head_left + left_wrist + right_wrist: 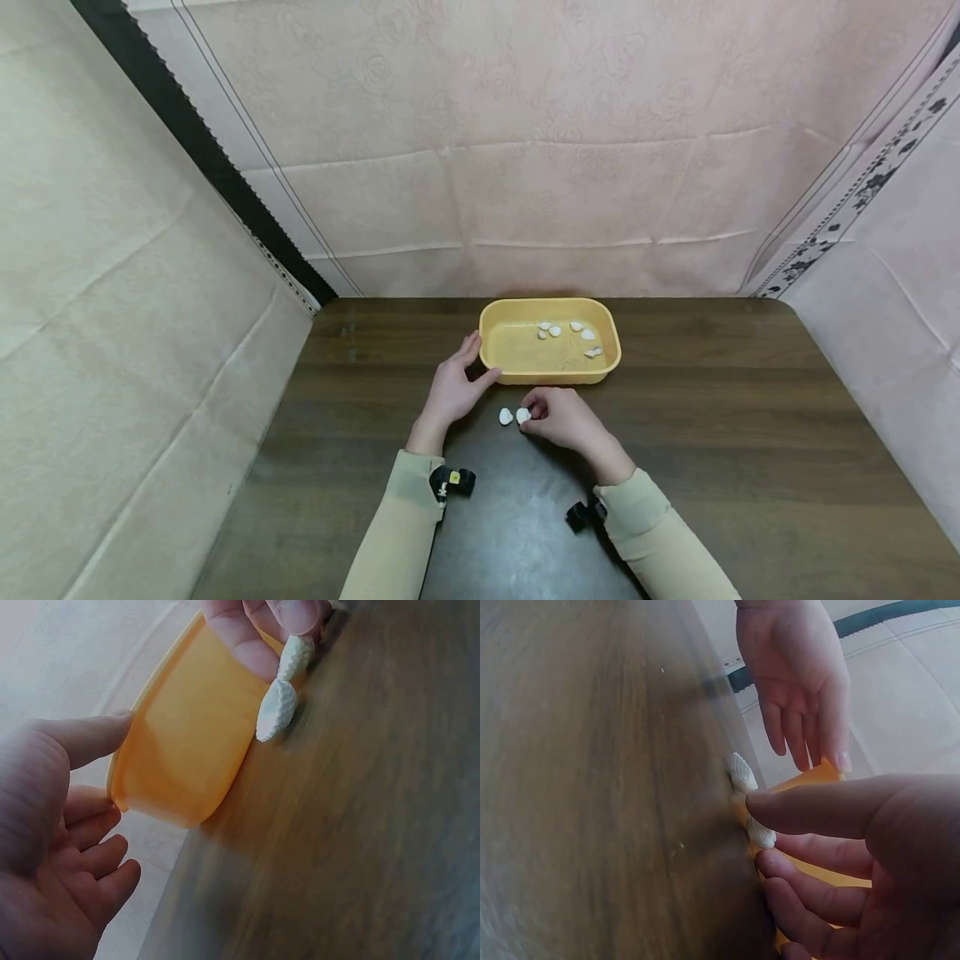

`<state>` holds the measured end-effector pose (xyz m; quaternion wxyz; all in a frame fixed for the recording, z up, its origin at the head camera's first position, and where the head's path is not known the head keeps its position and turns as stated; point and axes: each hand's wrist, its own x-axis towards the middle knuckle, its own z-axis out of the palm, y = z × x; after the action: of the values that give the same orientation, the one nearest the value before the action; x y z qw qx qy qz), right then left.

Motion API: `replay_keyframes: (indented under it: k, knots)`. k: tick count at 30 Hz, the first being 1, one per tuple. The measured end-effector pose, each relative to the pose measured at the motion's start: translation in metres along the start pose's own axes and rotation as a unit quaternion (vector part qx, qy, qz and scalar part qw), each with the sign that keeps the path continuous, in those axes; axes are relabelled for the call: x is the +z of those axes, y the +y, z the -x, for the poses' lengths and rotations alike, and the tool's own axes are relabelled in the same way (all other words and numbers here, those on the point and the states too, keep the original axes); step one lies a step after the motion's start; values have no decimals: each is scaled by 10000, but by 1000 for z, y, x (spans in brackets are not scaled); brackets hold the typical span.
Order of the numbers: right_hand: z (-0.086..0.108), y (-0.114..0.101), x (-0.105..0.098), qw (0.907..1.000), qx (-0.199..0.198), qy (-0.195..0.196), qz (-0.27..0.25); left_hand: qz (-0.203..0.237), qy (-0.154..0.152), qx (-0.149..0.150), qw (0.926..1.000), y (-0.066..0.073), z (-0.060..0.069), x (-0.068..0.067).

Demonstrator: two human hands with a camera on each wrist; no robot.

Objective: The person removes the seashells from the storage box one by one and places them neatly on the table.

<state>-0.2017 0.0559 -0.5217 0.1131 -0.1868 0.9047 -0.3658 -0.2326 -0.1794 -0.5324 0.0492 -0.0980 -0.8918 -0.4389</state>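
At the left, a pale cloth (127, 250) hangs down to the edge of the brown table (360, 433). Next comes the left hand (452, 383), against the left end of the yellow tray (517, 346); its thumb and forefinger touch the rim spread apart, the other fingers loose. In front of the tray, on the table, lies 1 loose white shell (506, 416). Just right of it is the pinched shell (523, 415), between the thumb and fingertips of the right hand (562, 417).

The relation that seems to matter most is the tray lying just beyond the pinched shell, its long axis running left to right across the space ahead of the hands. The right hand has hold of that shell, and its fingertips are also nearer the loose shell than the left hand is.

The head view alone shows several shells (588, 335) inside the tray, 1 group near the middle and others toward the right. It also shows a narrow gap between the 2 shells on the table, while the left wrist view lines them up so they appear to meet. The wrist views bring out their ribbed surfaces, too small to read from above.
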Motion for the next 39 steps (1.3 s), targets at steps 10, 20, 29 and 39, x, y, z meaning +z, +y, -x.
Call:
replay_keyframes:
  k: [10, 20, 29, 39]
  knots:
    - [1, -1, 0, 9999, -24, 42, 105, 20, -7, -81, 10000, -1, 0, 0]
    - [0, -2, 3, 9999, 48, 106, 99, 35, 14, -75, 10000, 0, 0, 0]
    - [0, -4, 4, 9996, 96, 227, 102, 10, 22, -103, 9999, 0, 0, 1]
    - [-1, -3, 4, 9997, 170, 149, 90, -10, -3, -116, 9999, 1, -1, 0]
